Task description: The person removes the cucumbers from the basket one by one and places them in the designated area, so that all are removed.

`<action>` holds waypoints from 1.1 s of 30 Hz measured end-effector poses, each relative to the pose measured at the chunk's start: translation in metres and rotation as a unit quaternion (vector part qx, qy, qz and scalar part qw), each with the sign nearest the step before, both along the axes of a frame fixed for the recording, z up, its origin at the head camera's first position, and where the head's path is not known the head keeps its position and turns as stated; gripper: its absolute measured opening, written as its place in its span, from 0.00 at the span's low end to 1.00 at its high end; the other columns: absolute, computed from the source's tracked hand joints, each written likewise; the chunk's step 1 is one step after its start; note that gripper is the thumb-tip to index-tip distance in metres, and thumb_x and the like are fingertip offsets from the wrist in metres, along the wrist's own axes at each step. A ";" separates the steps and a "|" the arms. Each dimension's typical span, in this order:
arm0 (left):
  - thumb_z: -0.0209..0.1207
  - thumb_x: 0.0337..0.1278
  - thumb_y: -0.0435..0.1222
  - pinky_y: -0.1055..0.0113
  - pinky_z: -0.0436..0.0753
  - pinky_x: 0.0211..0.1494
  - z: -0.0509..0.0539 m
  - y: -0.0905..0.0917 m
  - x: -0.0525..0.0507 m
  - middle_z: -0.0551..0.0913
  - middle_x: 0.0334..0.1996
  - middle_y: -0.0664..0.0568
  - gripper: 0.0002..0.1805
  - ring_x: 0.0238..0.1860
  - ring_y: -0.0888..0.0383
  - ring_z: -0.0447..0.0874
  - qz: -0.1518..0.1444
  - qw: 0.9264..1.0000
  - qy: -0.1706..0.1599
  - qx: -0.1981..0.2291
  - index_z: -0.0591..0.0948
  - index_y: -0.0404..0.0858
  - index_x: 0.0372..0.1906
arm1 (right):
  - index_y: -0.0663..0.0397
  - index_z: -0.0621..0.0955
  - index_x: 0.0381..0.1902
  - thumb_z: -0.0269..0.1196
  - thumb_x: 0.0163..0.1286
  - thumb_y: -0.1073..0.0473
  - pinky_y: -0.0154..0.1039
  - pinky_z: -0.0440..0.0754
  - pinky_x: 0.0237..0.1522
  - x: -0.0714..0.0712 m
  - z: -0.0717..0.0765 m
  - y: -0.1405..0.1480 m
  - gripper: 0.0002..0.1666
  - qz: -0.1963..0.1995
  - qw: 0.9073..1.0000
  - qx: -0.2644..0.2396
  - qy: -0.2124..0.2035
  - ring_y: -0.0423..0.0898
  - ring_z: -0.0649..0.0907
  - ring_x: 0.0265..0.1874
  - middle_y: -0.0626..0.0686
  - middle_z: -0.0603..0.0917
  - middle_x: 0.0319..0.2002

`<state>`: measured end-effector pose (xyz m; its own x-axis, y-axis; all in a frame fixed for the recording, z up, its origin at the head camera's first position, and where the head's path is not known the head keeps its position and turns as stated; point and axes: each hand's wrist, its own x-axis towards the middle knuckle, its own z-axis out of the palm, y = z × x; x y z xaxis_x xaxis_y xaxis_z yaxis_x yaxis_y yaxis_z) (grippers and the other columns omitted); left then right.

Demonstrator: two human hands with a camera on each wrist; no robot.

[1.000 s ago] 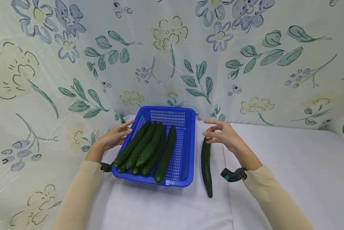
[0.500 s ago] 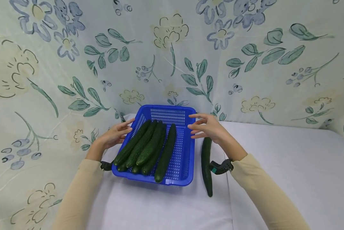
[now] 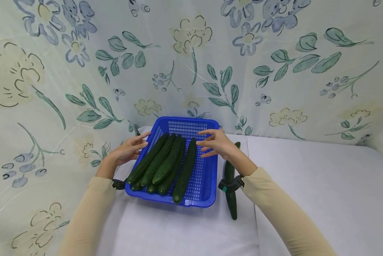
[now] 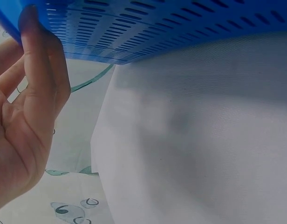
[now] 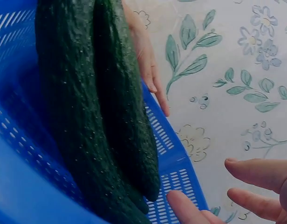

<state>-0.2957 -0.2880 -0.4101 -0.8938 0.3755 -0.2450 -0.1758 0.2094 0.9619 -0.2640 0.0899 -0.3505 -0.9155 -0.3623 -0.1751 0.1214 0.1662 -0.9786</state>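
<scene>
Several dark green cucumbers [image 3: 164,163] lie lengthwise in a blue plastic basket [image 3: 197,204] with slotted walls. My left hand [image 3: 125,151] is at the basket's left side; in the left wrist view its fingertips touch the blue wall [image 4: 134,32], fingers extended. My right hand [image 3: 215,144] hovers over the basket's right part, fingers spread and holding nothing. Its fingertips come close to the top of the rightmost cucumber [image 3: 184,174]; whether they touch it I cannot tell. Another cucumber [image 3: 232,206] lies on the cloth right of the basket, partly hidden by my right forearm and wrist strap.
A white cloth [image 3: 306,185] covers the table. Behind and to the left hangs a curtain [image 3: 191,71] printed with flowers and leaves, close to the basket's far edge.
My right hand has moved left, from the top end of the loose cucumber across the basket's right rim to above its inside. The left hand, basket and cucumbers stay put.
</scene>
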 end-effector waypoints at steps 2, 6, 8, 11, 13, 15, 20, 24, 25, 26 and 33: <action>0.52 0.76 0.43 0.70 0.83 0.35 -0.001 0.000 0.000 0.74 0.62 0.49 0.33 0.35 0.61 0.85 0.002 1.000 -0.004 0.004 0.55 0.55 0.80 | 0.63 0.70 0.70 0.64 0.71 0.65 0.54 0.85 0.42 -0.001 -0.004 -0.006 0.31 -0.002 1.000 0.005 -0.006 0.62 0.84 0.44 0.70 0.75 0.57; 0.52 0.76 0.43 0.69 0.84 0.37 -0.001 0.000 0.001 0.75 0.60 0.49 0.33 0.37 0.60 0.86 0.003 1.000 -0.006 0.006 0.55 0.55 0.80 | 0.63 0.70 0.69 0.64 0.71 0.65 0.54 0.85 0.42 -0.002 -0.009 -0.016 0.31 -0.002 1.000 0.011 -0.019 0.69 0.81 0.51 0.70 0.73 0.58; 0.52 0.76 0.43 0.70 0.83 0.35 -0.002 0.000 0.001 0.75 0.60 0.50 0.33 0.34 0.62 0.84 0.003 1.000 -0.005 0.002 0.55 0.55 0.80 | 0.64 0.71 0.69 0.64 0.71 0.65 0.55 0.85 0.43 -0.003 -0.012 -0.020 0.30 0.001 1.000 0.012 -0.022 0.70 0.79 0.52 0.70 0.73 0.59; 0.52 0.76 0.43 0.71 0.82 0.34 -0.002 0.000 0.001 0.75 0.60 0.50 0.33 0.31 0.63 0.82 0.002 1.000 -0.003 -0.001 0.55 0.56 0.80 | 0.63 0.72 0.68 0.64 0.71 0.65 0.57 0.84 0.45 -0.004 -0.015 -0.024 0.29 -0.002 0.999 0.015 -0.031 0.70 0.79 0.53 0.70 0.72 0.60; 0.52 0.76 0.43 0.71 0.82 0.34 -0.002 0.000 0.000 0.76 0.59 0.51 0.33 0.31 0.63 0.82 0.002 1.000 -0.003 -0.003 0.55 0.56 0.80 | 0.63 0.73 0.67 0.64 0.71 0.64 0.57 0.84 0.45 -0.004 -0.018 -0.027 0.28 -0.003 0.999 0.019 -0.036 0.70 0.79 0.54 0.70 0.71 0.61; 0.51 0.76 0.43 0.70 0.83 0.35 -0.002 0.000 0.000 0.76 0.59 0.51 0.33 0.33 0.62 0.84 0.001 1.000 -0.004 -0.001 0.55 0.55 0.80 | 0.62 0.74 0.67 0.64 0.71 0.64 0.56 0.84 0.44 -0.005 -0.019 -0.030 0.27 -0.008 0.999 0.026 -0.041 0.69 0.78 0.55 0.70 0.68 0.64; 0.50 0.77 0.42 0.67 0.84 0.39 -0.003 0.000 -0.001 0.75 0.60 0.49 0.33 0.37 0.60 0.85 -0.004 1.000 -0.004 0.004 0.53 0.53 0.80 | 0.60 0.74 0.66 0.65 0.71 0.62 0.55 0.85 0.45 -0.006 -0.023 -0.037 0.28 -0.012 0.997 0.058 -0.045 0.69 0.75 0.59 0.66 0.59 0.73; 0.50 0.77 0.42 0.67 0.84 0.40 -0.004 -0.001 -0.002 0.75 0.61 0.49 0.33 0.38 0.59 0.85 -0.006 1.000 -0.004 0.004 0.54 0.55 0.80 | 0.61 0.72 0.68 0.65 0.71 0.62 0.57 0.81 0.52 -0.007 -0.026 -0.040 0.30 -0.007 0.996 0.071 -0.059 0.71 0.71 0.63 0.64 0.53 0.76; 0.50 0.77 0.42 0.66 0.85 0.40 -0.004 -0.001 -0.002 0.75 0.62 0.48 0.33 0.39 0.59 0.86 -0.007 1.000 -0.004 0.005 0.54 0.55 0.80 | 0.61 0.71 0.69 0.65 0.71 0.62 0.58 0.80 0.54 -0.007 -0.028 -0.041 0.31 -0.006 0.995 0.072 -0.064 0.71 0.69 0.64 0.64 0.52 0.76; 0.50 0.77 0.43 0.66 0.85 0.41 -0.004 -0.001 -0.002 0.75 0.62 0.48 0.33 0.39 0.59 0.86 -0.008 1.000 -0.004 0.005 0.54 0.55 0.80 | 0.61 0.71 0.70 0.65 0.71 0.62 0.59 0.78 0.55 -0.008 -0.028 -0.041 0.32 -0.006 0.995 0.073 -0.070 0.72 0.68 0.65 0.64 0.51 0.77; 0.51 0.76 0.44 0.63 0.85 0.44 0.000 0.000 -0.001 0.74 0.63 0.45 0.33 0.45 0.55 0.86 -0.006 1.000 0.001 0.002 0.55 0.55 0.80 | 0.56 0.71 0.70 0.66 0.70 0.60 0.63 0.74 0.59 -0.012 -0.030 -0.043 0.32 -0.018 0.991 0.075 -0.111 0.70 0.64 0.68 0.62 0.53 0.76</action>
<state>-0.2969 -0.2884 -0.4105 -0.8897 0.3876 -0.2412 -0.1705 0.2081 0.9631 -0.2755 0.0465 -0.3803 -0.8605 -0.2849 -0.4224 0.3385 0.3001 -0.8919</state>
